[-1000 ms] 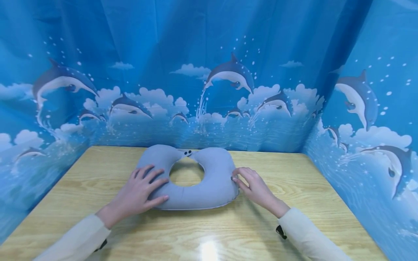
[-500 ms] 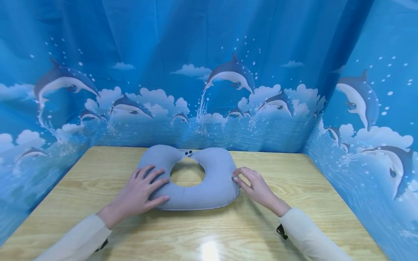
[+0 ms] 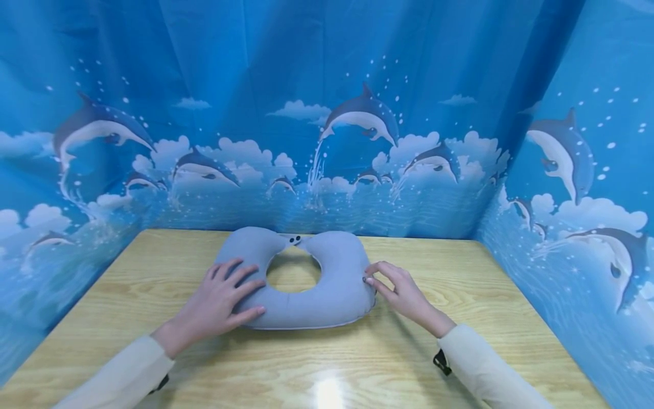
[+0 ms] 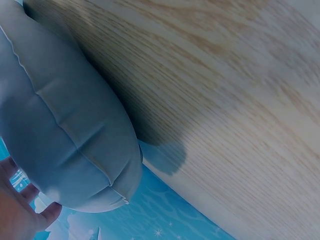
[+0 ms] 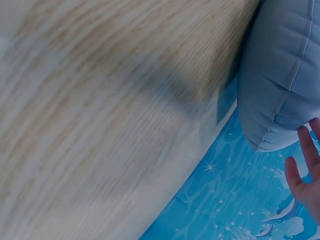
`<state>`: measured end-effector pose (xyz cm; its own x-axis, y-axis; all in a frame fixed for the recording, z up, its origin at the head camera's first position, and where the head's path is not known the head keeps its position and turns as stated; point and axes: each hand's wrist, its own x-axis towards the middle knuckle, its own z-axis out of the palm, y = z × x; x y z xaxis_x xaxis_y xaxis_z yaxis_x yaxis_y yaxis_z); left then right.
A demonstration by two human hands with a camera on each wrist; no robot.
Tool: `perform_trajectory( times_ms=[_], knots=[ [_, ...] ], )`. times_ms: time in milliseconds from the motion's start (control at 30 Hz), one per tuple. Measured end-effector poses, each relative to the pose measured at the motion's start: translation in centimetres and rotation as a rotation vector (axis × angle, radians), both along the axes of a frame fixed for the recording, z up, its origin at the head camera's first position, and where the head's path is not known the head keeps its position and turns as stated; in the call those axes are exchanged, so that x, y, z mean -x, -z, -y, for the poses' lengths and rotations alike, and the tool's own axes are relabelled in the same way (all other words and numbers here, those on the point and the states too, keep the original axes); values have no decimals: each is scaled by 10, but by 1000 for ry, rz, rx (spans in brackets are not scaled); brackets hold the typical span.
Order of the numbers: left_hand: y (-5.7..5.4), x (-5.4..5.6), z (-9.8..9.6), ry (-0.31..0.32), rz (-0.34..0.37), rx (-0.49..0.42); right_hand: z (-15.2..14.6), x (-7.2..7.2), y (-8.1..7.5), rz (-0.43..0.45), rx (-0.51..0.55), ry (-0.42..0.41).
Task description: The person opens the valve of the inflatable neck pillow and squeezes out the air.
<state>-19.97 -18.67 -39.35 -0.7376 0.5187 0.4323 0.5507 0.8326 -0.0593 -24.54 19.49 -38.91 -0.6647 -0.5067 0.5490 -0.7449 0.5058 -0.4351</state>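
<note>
A grey inflatable neck pillow [image 3: 327,301] lies plump on the table, its two ends meeting at the far side under a strap with two dark snaps [image 3: 294,240]. My left hand [image 3: 219,295] rests with spread fingers on the pillow's left side. At the right edge, my right hand [image 3: 403,289] pinches a small dark piece [image 3: 364,279] like a valve between thumb and index finger. In the left wrist view, fingertips [image 4: 52,210] show beside the seamed pillow side [image 4: 75,120]; the right wrist view has fingers [image 5: 305,145] at the other side, with the pinch itself hidden.
The table [image 3: 327,363] has a light wood grain and a bright glare spot near its front. A blue curtain [image 3: 281,57] printed with dolphins and clouds hangs close behind the table and along both sides. Pale sleeves [image 3: 485,369] cover both forearms.
</note>
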Motion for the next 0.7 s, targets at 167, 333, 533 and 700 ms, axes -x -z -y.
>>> perform_trajectory(
  times_ms=[167, 333, 533, 700],
  knots=[
    [-1, -1, 0, -8, -1, 10, 0, 1, 2, 20, 54, -12],
    [-2, -1, 0, -13, -2, 13, 8, -12, -13, 48, 77, -11],
    [-1, -1, 0, -7, 1, 14, 4, -11, -14, 214, 126, 22],
    [2, 0, 1, 5, -2, 16, -3, 0, 0, 246, 109, 3]
  ],
)
